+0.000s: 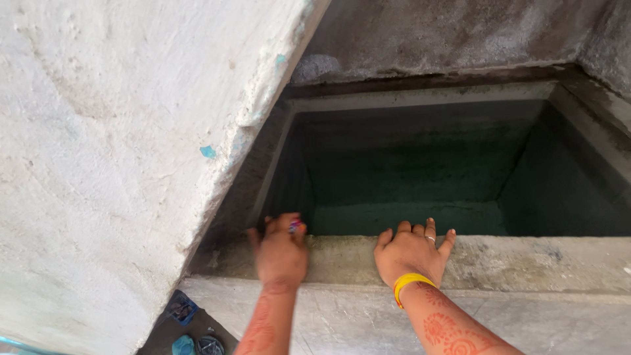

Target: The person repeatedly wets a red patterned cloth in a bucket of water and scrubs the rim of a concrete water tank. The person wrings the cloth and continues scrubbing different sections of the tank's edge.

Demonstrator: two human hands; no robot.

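On the front rim of a concrete tank, two hands resting flat

Both hands sit on the grey ledge (499,260) of a sunken tank (420,164) whose dark greenish inside drops away behind them. Left hand (281,253) is palm down with its fingers (292,225) curled over the inner edge, and something small and purplish shows at the fingertips, can't tell what it is. Right hand (412,253) lies just beside it, apart, fingers spread loosely over the ledge, holding nothing, with a ring on one finger and a yellow bangle (407,284) at the wrist. Both forearms carry reddish henna patterns. A rough whitewashed wall (112,164) slants in on the left, and some blue sandals (187,329) lie on the floor below it
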